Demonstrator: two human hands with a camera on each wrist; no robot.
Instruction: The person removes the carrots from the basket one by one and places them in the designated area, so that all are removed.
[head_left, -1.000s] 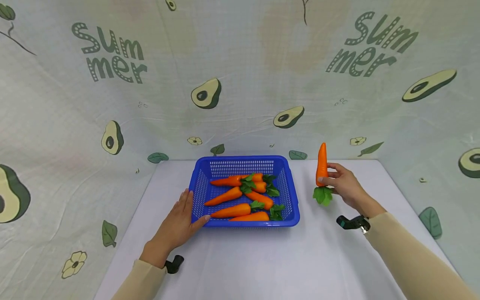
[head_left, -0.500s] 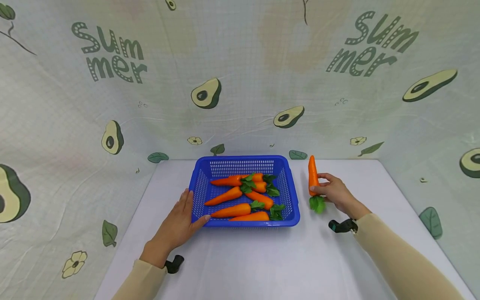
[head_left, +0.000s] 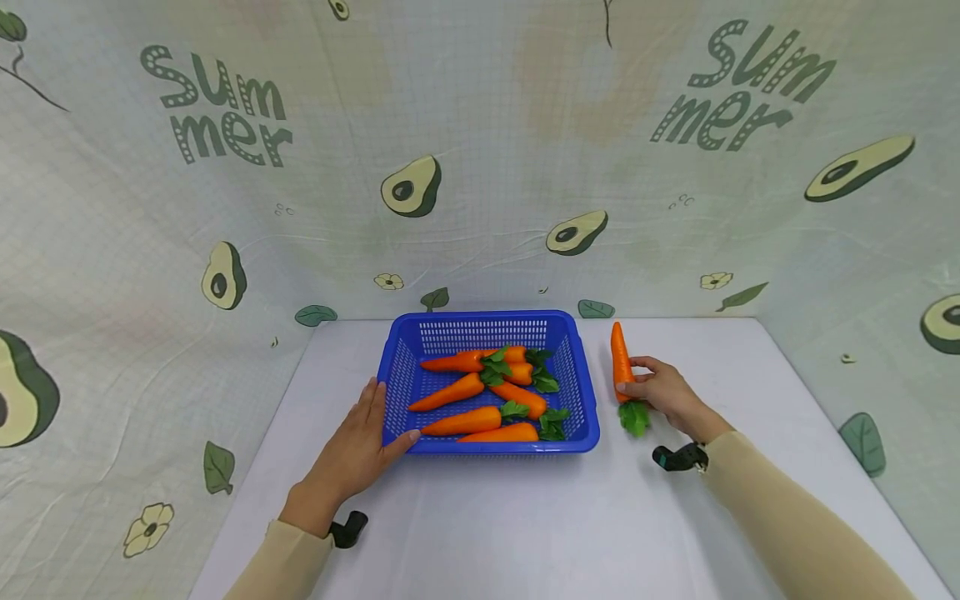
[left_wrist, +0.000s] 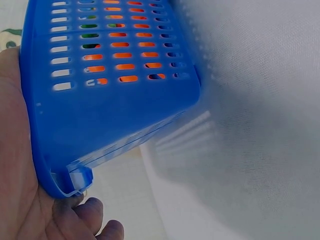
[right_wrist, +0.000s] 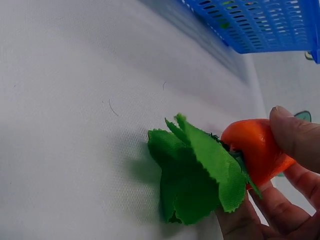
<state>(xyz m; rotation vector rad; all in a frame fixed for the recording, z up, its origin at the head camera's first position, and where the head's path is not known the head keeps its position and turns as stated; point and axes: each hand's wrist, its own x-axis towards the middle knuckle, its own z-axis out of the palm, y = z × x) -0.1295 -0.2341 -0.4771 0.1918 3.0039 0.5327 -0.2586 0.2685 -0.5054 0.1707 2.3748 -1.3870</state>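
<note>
A blue plastic basket [head_left: 491,447] sits on the white table with several orange carrots [head_left: 448,392] inside, their green leaves mostly to the right. My left hand [head_left: 352,442] holds the basket's front left corner, its thumb over the front rim and its fingers along the left side. In the left wrist view the hand [left_wrist: 17,150] lies against the basket's rim. To the right of the basket, my right hand [head_left: 663,392] pinches one carrot [head_left: 621,362] near its leafy end, tip pointing away. The right wrist view shows this carrot's leaves [right_wrist: 195,175] close to the table.
The white table [head_left: 525,525] runs up to a hanging cloth [head_left: 487,125] printed with avocados and lettering, which also covers both sides. A dark wrist-worn camera [head_left: 678,457] sits on the right wrist, another camera [head_left: 348,529] on the left.
My right hand has carried its carrot left and down, nearer the basket's right side and the table. The left hand and the basket have stayed where they were.
</note>
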